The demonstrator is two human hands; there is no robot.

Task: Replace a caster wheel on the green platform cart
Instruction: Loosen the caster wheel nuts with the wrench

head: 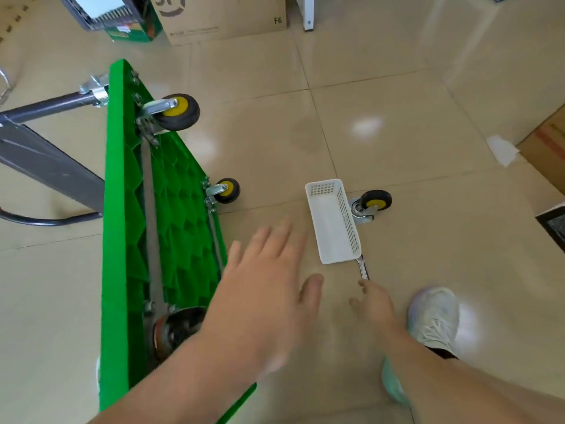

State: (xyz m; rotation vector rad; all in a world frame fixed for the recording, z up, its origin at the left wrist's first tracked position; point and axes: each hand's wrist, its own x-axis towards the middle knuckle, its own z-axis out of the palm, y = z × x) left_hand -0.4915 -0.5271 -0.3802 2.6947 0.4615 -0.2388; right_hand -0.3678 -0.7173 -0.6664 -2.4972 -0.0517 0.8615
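Green cart point(180, 215) on edge, long axis upper left to bottom, wheels facing right; my left hand point(266, 289) splayed wide; right hand point(374, 301) loosely curled, fingertips at wrench point(362, 268).

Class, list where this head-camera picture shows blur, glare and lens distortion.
Head view: the left hand is smeared by motion blur; white glare patches sit on the glossy floor tiles; tile joints bow from wide-angle distortion; the green cart is sharp.

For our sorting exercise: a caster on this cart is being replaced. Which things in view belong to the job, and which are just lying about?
Job: cart, loose caster, wrench, right hand at it, probably the basket.
Lying about: cardboard box, paper scrap.
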